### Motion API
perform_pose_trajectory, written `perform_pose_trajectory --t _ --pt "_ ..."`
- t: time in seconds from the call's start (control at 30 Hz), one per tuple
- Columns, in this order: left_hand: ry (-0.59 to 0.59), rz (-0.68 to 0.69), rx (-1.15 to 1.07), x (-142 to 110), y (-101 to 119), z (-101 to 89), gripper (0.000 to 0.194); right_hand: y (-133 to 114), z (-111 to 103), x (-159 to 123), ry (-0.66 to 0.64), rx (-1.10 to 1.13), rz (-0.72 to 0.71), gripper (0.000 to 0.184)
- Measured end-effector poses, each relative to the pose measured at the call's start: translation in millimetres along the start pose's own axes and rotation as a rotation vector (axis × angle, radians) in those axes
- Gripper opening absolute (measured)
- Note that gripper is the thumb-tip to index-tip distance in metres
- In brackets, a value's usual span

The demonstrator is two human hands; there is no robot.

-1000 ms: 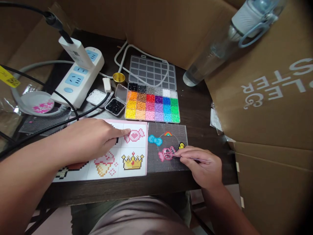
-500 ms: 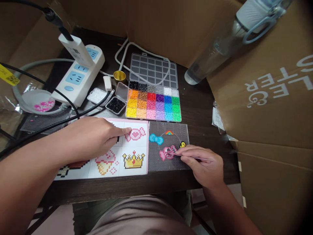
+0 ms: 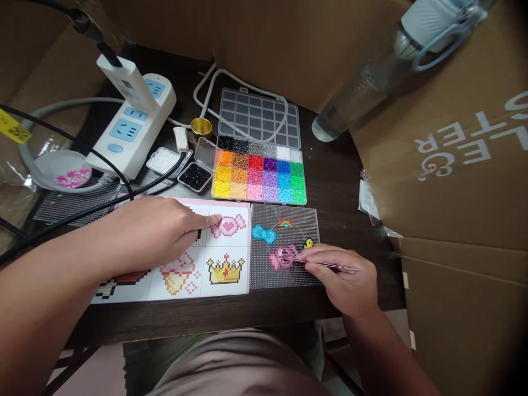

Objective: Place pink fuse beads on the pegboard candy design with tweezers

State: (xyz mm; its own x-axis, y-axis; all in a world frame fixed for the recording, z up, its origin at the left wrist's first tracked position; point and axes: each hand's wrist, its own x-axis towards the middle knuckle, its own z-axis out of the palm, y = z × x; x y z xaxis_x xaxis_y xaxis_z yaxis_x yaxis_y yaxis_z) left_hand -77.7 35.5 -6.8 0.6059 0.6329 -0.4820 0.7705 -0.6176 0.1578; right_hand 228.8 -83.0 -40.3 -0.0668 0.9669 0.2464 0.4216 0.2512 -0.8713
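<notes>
Beneath the tip of the tweezers [image 3: 299, 260], gripped in your right hand [image 3: 344, 278], the pink bead candy [image 3: 275, 262] lies partly filled on the pegboard [image 3: 264, 278]; a move there would call for a light, steady pinch. Your left hand [image 3: 152, 236], empty as far as visible, points its index finger at the printed candy [image 3: 228, 226] on the sheet [image 3: 241, 289]. The dark counter [image 3: 330, 187] also bears the bead box [image 3: 258, 201] and power strip [image 3: 124, 144], with cardboard [image 3: 454, 220] around.

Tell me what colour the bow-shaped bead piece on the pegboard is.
Light blue, best seen in the head view.
</notes>
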Motion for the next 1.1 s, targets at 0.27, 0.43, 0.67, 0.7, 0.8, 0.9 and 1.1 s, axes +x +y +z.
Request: perform_pose_trajectory --t 0.27,0.43,0.67,0.7,0.8,0.9,1.1 --pt "0.004 -0.024 -0.021 -1.4 -1.3 2.3 0.053 -0.1 -0.4 -1.3 0.004 0.005 0.009 0.023" --pt "-0.015 -0.038 -0.019 0.7 0.4 0.7 0.054 -0.6 -0.4 -0.7 0.003 -0.012 0.007 0.022" --pt "-0.013 -0.016 -0.023 0.0 -1.1 1.3 0.054 -0.2 0.1 0.4 -0.002 -0.016 0.003 0.022" --pt "-0.01 -0.014 -0.022 -0.3 -1.3 1.6 0.054 -0.3 0.2 0.5 -0.001 -0.016 0.002 0.022" --pt "-0.017 -0.028 -0.016 -0.8 -0.3 1.9 0.052 -0.9 0.0 0.5 0.003 -0.016 -0.002 0.022" --pt "0.006 -0.033 -0.012 -0.5 0.9 1.2 0.052 -1.9 -0.2 0.9 0.005 -0.014 -0.005 0.022" --pt "0.002 -0.006 -0.003 0.2 -0.3 -0.8 0.052 -2.8 0.7 1.2 0.017 -0.013 -0.001 0.019"
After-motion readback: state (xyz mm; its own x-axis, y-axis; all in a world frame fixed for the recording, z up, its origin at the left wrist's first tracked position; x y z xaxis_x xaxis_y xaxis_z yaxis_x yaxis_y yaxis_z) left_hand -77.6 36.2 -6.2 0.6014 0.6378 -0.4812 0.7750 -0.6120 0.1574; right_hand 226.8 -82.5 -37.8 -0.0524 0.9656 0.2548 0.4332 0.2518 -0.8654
